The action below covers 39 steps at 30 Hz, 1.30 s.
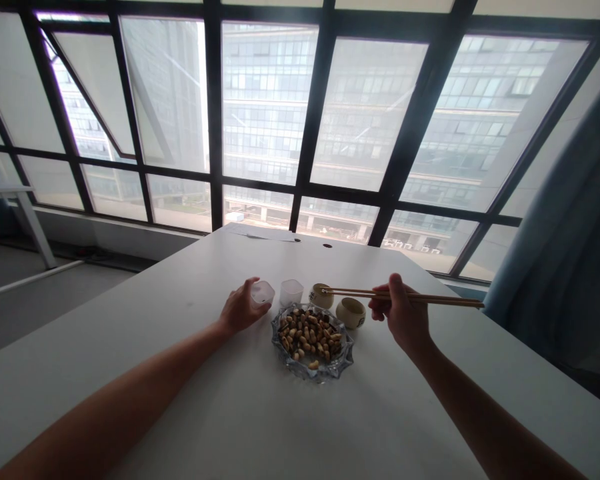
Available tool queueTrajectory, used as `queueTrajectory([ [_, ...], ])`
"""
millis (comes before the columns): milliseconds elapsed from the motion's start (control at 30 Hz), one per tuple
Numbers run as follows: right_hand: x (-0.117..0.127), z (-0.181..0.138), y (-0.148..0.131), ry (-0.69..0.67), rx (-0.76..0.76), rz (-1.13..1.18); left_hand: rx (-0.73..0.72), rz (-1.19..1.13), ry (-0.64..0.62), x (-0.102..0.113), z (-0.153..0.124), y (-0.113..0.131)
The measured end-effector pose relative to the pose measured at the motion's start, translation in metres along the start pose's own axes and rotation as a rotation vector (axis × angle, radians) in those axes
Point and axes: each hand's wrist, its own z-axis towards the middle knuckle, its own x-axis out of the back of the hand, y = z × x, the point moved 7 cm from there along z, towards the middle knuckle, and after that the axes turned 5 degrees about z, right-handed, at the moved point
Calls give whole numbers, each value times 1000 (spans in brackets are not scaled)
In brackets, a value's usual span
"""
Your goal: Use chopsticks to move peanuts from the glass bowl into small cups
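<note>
A scalloped glass dish (347, 357) full of peanuts (310, 335) sits on the white table (230, 413) in front of me. My left hand (241, 309) is curled around a small clear plastic cup (263, 291) just left of the dish. A second clear cup (291, 292) stands beside it. My right hand (401, 313) grips a pair of wooden chopsticks (360, 293), held level, their tips over a small ceramic cup (321, 295). Another ceramic cup (351, 312) stands between the dish and my right hand.
A sheet of paper (265, 232) lies at the table's far edge near a small dark hole (327, 246). Large framed windows (300, 120) stand beyond. A blue curtain (570, 253) hangs on the right, and another white table (10, 193) is at left.
</note>
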Motion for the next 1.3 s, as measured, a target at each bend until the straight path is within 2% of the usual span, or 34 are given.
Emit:
queueTrajectory([
  [133, 5, 5, 1, 12, -1, 9, 61, 24, -196, 4, 12, -3],
  [200, 8, 8, 1, 11, 5, 0, 34, 27, -201, 12, 24, 7],
  [300, 12, 10, 1, 15, 12, -22, -63, 84, -176, 16, 42, 37],
  [433, 15, 10, 1, 27, 37, -66, -127, 139, -357, -13, 61, 73],
  [567, 17, 12, -1, 26, 61, -94, -106, 188, -487, -40, 71, 83],
  [667, 18, 14, -1, 28, 58, -89, -183, 194, -425, -42, 74, 86],
  [767, 20, 14, -1, 26, 66, -87, -421, 205, -227, -29, 72, 96],
  [833, 20, 14, -2, 27, 69, -91, -528, 199, -130, -21, 68, 98],
  [900, 21, 14, -3, 28, 72, -96, -537, 187, -108, -17, 67, 95],
  [1133, 16, 8, -8, -11, 91, -92, -409, 120, -153, -13, 66, 87],
  [1300, -10, 2, 0, -30, 110, -77, -447, 80, -154, -11, 63, 95],
])
